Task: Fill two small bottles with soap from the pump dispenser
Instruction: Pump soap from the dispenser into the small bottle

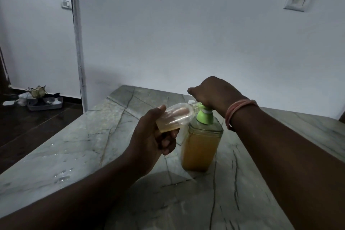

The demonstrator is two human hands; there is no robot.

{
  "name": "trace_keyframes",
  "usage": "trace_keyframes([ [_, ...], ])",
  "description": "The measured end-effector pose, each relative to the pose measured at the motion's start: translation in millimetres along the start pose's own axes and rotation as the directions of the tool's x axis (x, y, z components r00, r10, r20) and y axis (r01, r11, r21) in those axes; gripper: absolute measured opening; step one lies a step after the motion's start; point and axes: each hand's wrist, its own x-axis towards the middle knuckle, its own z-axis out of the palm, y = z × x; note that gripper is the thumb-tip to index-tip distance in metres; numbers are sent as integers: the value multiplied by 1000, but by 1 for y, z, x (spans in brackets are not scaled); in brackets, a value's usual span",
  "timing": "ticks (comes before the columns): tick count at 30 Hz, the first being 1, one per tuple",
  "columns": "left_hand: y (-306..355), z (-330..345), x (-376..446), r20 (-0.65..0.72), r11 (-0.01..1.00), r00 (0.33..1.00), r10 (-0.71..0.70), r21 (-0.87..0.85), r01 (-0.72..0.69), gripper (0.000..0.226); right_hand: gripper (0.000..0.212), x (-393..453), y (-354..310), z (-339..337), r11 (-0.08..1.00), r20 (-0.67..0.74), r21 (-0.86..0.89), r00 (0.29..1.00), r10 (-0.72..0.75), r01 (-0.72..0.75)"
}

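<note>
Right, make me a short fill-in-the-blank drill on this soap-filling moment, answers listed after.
1. The left hand holds the small bottle tilted, its mouth at the dispenser's ____.
2. The right hand presses on top of the ____ pump.
3. The soap in the dispenser is ____ in colour.

Missing words: spout; green; amber

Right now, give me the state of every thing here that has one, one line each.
small bottle: tilted, uncapped mouth at the pump spout, a little amber soap pooled at its base.
pump dispenser: upright on the marble table, mostly full.
pump head: under the right hand, how far down unclear.
left hand: holds the small bottle.
right hand: curled over the pump head.
</note>
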Motion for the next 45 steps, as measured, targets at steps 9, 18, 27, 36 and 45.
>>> trace_keyframes([
  [9,1,-3,2,3,999,1000,4,44,-4,45,31,5,-3,-3,999,-1,-8,999,-44,44],
  [18,0,-1,1,-26,996,999,24,83,-22,46,34,-3,-6,-9,996,28,-63,998,-65,66],
  [27,-1,-3,3,2,995,999,35,88,-35,51,35,-4,-1,-2,998,19,38,999,-44,43],
  [36,-3,-4,4,20,995,999,30,100,-32,43,36,-1,-6,-9,996,-18,-20,996,-84,83],
  [45,-3,-5,3,9,996,999,30,84,-31,43,36,-8,-7,-9,997,32,-21,997,-69,70],
])
